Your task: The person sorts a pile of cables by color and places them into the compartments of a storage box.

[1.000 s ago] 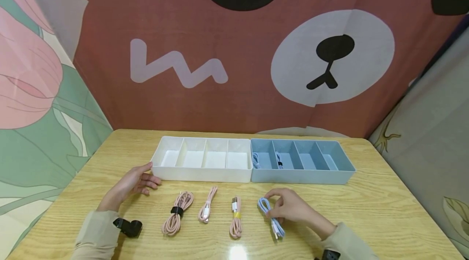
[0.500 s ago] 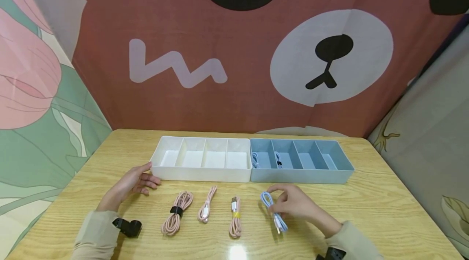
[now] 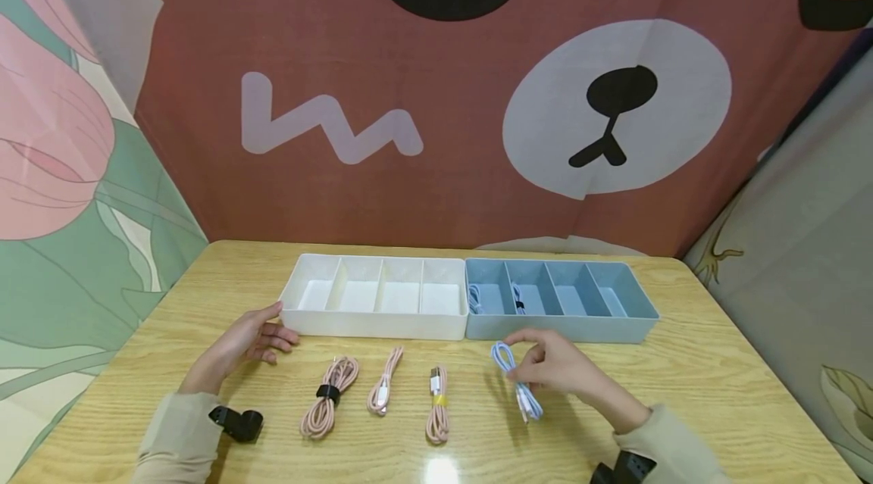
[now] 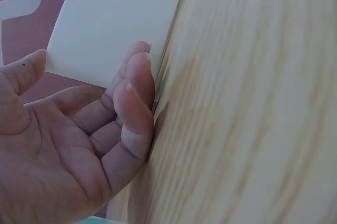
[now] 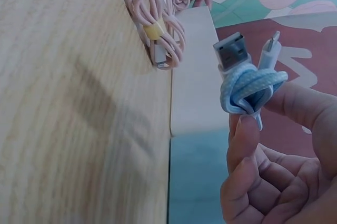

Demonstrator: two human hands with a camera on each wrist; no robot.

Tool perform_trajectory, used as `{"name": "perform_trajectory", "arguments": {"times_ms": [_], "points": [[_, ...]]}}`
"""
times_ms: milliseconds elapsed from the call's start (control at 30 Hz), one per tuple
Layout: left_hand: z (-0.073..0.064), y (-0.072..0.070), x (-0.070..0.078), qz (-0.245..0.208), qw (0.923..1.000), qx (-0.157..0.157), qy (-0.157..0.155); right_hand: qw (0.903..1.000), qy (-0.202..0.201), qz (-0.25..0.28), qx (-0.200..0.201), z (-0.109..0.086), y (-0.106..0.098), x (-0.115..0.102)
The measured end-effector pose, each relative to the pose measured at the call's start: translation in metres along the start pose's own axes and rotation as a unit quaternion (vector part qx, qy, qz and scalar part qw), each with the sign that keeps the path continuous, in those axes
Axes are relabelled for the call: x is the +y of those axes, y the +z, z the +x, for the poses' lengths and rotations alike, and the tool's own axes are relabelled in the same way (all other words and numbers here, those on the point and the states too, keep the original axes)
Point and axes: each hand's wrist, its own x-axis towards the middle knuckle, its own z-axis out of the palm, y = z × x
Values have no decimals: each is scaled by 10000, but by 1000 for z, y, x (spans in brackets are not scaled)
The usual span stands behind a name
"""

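Note:
My right hand [image 3: 555, 364] pinches a coiled light-blue USB cable [image 3: 527, 399] between thumb and fingers, held above the table in front of the blue divided box [image 3: 559, 329]. In the right wrist view, the cable's metal USB plug [image 5: 232, 51] and a smaller plug [image 5: 270, 46] stick out of the bundle. At the near left corner of the white divided box [image 3: 373, 325], my left hand [image 3: 247, 338] touches its wall, with fingers loosely bent. One blue cable [image 3: 475, 299] lies in the blue box's leftmost compartment; another blue cable [image 3: 520, 299] with a black tie lies in the second.
Three coiled pink cables lie before the boxes: one pink cable with a black strap [image 3: 330, 397], a smaller pink cable [image 3: 386, 382], and a pink cable with a yellow band [image 3: 439, 404]. Both boxes stand end to end on the wooden table [image 3: 723, 385]. A printed cloth [image 3: 450, 196] hangs behind.
My right hand has lifted the blue cable off the table and carried it slightly right and toward the blue box. The left hand stays in place.

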Motion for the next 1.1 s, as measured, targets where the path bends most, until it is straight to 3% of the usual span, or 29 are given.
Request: {"name": "perform_trajectory", "arguments": {"times_ms": [567, 1100], "points": [[-1, -1, 0, -151, 9999, -28, -77, 9995, -67, -171, 256, -1, -18, -10], [1, 1, 0, 21, 10000, 69, -57, 9986, 7, -199, 490, -4, -44, -1]]}}
